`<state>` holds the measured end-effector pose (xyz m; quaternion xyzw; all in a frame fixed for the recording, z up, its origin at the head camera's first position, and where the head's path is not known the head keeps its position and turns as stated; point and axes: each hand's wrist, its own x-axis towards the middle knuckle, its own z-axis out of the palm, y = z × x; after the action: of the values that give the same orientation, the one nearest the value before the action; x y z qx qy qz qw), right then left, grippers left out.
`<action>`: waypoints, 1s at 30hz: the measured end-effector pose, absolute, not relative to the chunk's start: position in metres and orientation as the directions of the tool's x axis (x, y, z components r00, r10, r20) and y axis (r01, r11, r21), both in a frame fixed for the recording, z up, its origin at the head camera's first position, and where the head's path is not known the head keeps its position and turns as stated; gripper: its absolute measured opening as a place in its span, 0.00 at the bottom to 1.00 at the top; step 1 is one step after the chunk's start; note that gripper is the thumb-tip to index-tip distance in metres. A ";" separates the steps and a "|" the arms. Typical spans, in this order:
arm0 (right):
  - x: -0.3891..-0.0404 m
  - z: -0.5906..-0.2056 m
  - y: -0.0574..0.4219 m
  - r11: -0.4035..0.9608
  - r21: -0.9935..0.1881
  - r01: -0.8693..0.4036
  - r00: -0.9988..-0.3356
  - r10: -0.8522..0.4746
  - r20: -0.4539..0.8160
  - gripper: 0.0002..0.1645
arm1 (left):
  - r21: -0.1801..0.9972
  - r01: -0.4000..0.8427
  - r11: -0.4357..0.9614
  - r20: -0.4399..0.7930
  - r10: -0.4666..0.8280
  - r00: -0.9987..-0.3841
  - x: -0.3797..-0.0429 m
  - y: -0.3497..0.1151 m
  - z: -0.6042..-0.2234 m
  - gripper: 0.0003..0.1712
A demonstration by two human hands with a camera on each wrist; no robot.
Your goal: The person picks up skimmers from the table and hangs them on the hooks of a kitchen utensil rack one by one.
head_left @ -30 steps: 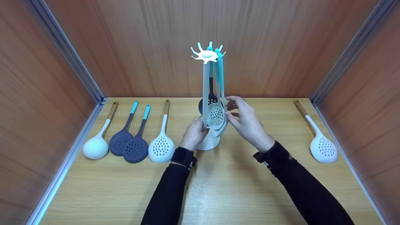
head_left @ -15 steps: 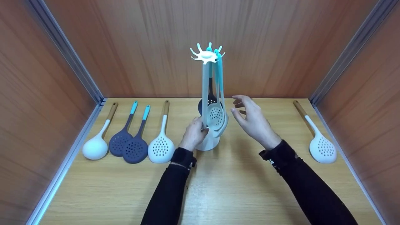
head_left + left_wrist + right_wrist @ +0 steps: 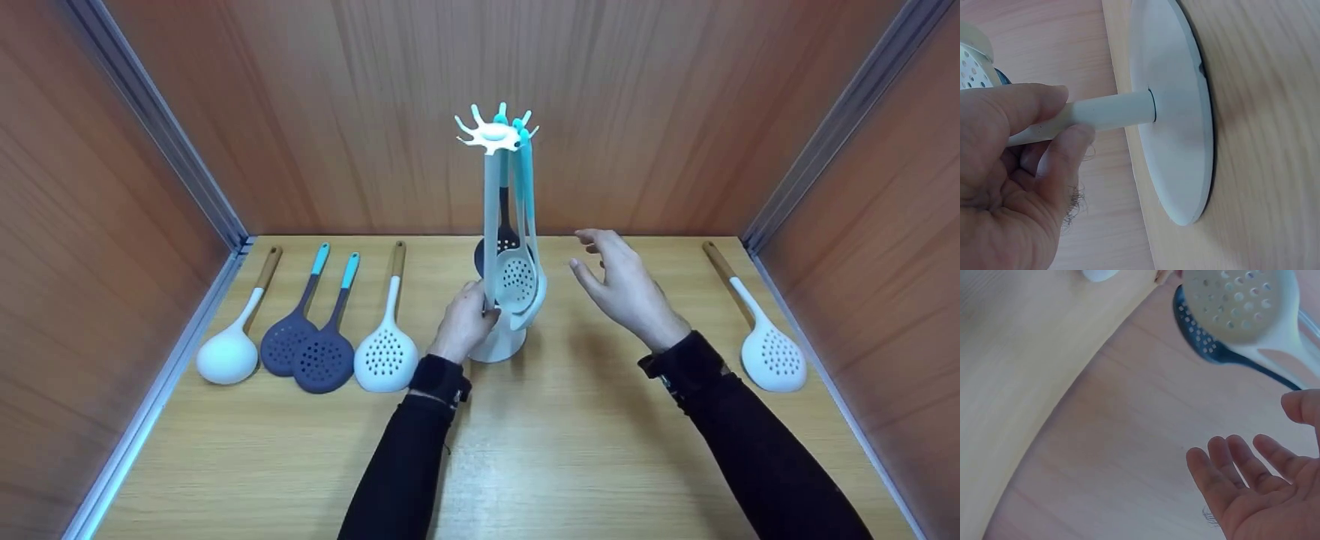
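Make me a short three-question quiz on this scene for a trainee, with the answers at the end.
1. True or false: the left hand grips the stand.

2. In the head view, how many utensils lie on the table to the left of the stand?

3. What does the right hand hold?
A) a ladle
B) a skimmer
C) nothing

Key: 1. True. 2. Four. 3. C.

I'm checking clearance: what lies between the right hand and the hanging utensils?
Nothing: in the head view, bare table shows between the right hand and those utensils.
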<state>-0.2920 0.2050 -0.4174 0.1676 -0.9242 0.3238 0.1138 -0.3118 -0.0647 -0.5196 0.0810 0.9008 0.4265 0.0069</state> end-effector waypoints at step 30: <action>-0.310 -0.432 0.265 0.891 -0.371 -0.263 -0.963 -0.218 0.160 0.38 | 0.744 0.186 0.642 0.101 0.167 -0.981 -0.313 -0.065 -0.523 0.30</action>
<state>-0.3098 0.2646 -0.4319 0.1239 -0.9706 0.1983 0.0570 -0.3130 -0.0653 -0.5227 0.0972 0.9060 0.4118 -0.0117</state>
